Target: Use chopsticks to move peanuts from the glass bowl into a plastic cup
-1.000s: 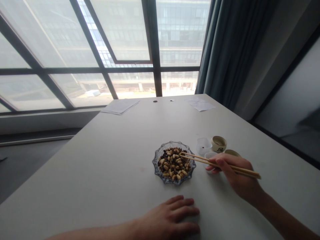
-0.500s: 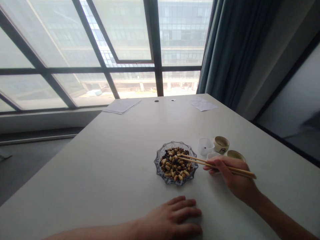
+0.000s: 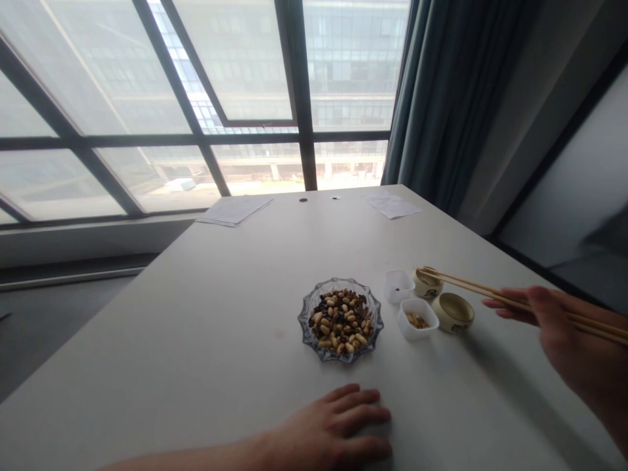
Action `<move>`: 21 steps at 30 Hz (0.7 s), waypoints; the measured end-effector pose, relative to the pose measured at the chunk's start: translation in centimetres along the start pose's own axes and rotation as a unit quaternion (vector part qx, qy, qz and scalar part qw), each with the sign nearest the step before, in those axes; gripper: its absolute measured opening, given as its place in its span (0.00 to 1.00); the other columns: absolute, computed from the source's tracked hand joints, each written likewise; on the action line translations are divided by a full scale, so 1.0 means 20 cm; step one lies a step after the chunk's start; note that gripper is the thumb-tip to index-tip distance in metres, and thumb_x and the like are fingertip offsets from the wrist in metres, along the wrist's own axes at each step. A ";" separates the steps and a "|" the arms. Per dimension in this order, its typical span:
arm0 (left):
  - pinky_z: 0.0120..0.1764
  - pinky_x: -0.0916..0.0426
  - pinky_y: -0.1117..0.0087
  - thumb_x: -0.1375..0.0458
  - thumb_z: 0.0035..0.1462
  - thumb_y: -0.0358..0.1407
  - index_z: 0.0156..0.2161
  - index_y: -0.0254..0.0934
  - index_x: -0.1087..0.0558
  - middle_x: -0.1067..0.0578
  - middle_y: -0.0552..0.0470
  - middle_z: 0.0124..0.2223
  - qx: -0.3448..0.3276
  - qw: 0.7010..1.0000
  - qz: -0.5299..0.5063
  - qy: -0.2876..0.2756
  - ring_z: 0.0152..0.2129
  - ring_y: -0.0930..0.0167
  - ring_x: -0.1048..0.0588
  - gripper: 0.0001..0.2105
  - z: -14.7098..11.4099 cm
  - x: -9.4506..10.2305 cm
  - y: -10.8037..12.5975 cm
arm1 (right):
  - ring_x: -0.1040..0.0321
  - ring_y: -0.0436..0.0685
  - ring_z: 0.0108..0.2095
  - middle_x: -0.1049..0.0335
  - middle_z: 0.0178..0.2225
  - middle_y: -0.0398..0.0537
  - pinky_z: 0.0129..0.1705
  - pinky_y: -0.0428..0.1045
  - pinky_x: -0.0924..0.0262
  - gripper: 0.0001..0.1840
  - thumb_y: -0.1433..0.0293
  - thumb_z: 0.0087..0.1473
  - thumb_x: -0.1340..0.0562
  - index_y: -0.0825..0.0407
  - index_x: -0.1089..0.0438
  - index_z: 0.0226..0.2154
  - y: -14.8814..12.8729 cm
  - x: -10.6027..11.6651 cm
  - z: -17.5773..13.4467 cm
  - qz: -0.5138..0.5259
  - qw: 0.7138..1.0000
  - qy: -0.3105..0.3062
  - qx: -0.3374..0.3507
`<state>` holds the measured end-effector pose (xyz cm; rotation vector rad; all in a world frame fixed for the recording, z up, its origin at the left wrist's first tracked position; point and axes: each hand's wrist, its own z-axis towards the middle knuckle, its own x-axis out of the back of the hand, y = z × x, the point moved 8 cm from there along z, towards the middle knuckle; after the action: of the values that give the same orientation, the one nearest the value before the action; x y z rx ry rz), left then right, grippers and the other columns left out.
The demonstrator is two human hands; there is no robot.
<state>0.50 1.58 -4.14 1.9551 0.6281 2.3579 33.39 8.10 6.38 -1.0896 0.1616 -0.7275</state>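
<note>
My right hand (image 3: 559, 320) grips a pair of wooden chopsticks (image 3: 483, 292), whose tips are over the farther beige cup (image 3: 428, 286). Whether the tips pinch anything is too small to tell. My left hand (image 3: 343, 422) lies flat on the table with fingers spread, holding nothing. Beyond it stands a scalloped glass bowl (image 3: 305, 327) filled with mixed peanuts and dark seeds or beans (image 3: 339, 320). Right of the bowl, a small white tub (image 3: 417, 332) contains some light brown pieces. Another white tub (image 3: 394, 294) has a small dark piece in it. A nearer beige cup (image 3: 460, 324) sits beside them.
The white table (image 3: 206, 340) reaches to the windows. Stacked paper sheets (image 3: 235, 210) lie at its far left, and more paper (image 3: 392, 205) at its far right. A blue-grey curtain (image 3: 441, 98) hangs beyond the right edge.
My right hand has moved right with the chopsticks, taking their tips from the glass bowl to the farther beige cup. The nearer tub and cup are now uncovered. My left hand stays put.
</note>
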 end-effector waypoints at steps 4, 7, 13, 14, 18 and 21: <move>0.70 0.46 0.58 0.44 0.73 0.38 0.60 0.42 0.32 0.34 0.48 0.69 0.004 1.000 -0.009 -0.004 0.68 0.60 0.40 0.14 0.00 -0.01 0.00 | 0.18 0.61 0.30 0.18 0.33 0.49 0.37 0.52 0.19 0.13 0.57 0.60 0.31 0.50 0.19 0.38 0.05 0.01 0.04 0.018 1.000 -0.008 -0.004; 0.70 0.46 0.58 0.44 0.73 0.38 0.60 0.41 0.32 0.34 0.47 0.69 0.002 1.000 -0.015 -0.006 0.68 0.60 0.40 0.14 0.00 -0.01 -0.01 | 0.18 0.60 0.29 0.18 0.32 0.49 0.36 0.51 0.20 0.14 0.56 0.60 0.32 0.49 0.19 0.38 0.00 -0.03 0.02 0.020 1.000 -0.009 0.018; 0.70 0.45 0.56 0.42 0.71 0.37 0.60 0.41 0.32 0.34 0.46 0.68 0.001 1.000 -0.025 0.002 0.68 0.59 0.40 0.15 0.00 0.00 0.00 | 0.18 0.61 0.31 0.17 0.34 0.51 0.35 0.52 0.20 0.14 0.58 0.64 0.35 0.49 0.19 0.39 -0.07 -0.32 -0.13 0.081 0.985 -0.151 0.001; 0.70 0.45 0.56 0.42 0.71 0.37 0.60 0.41 0.32 0.34 0.46 0.68 -0.001 1.000 -0.023 0.002 0.68 0.59 0.40 0.15 0.00 0.00 0.00 | 0.18 0.61 0.32 0.17 0.34 0.51 0.34 0.52 0.20 0.14 0.58 0.64 0.35 0.49 0.19 0.40 -0.08 -0.39 -0.16 0.094 0.977 -0.189 0.001; 0.70 0.46 0.56 0.43 0.72 0.37 0.61 0.41 0.32 0.35 0.47 0.69 -0.003 1.000 -0.012 -0.003 0.69 0.60 0.41 0.15 -0.01 -0.03 -0.01 | 0.18 0.58 0.32 0.17 0.34 0.50 0.34 0.49 0.21 0.14 0.59 0.66 0.37 0.50 0.20 0.40 -0.09 -0.61 -0.25 0.125 0.949 -0.290 0.013; 0.70 0.47 0.56 0.45 0.74 0.37 0.61 0.40 0.32 0.35 0.48 0.69 -0.004 1.000 -0.004 -0.003 0.69 0.60 0.42 0.14 -0.01 -0.04 -0.02 | 0.19 0.56 0.32 0.18 0.34 0.49 0.34 0.48 0.22 0.13 0.60 0.67 0.37 0.50 0.20 0.40 -0.09 -0.71 -0.27 0.127 0.936 -0.327 0.027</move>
<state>0.43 1.70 -5.05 1.9527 0.6239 2.3446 19.24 12.34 2.19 -1.1780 -0.2834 -0.1116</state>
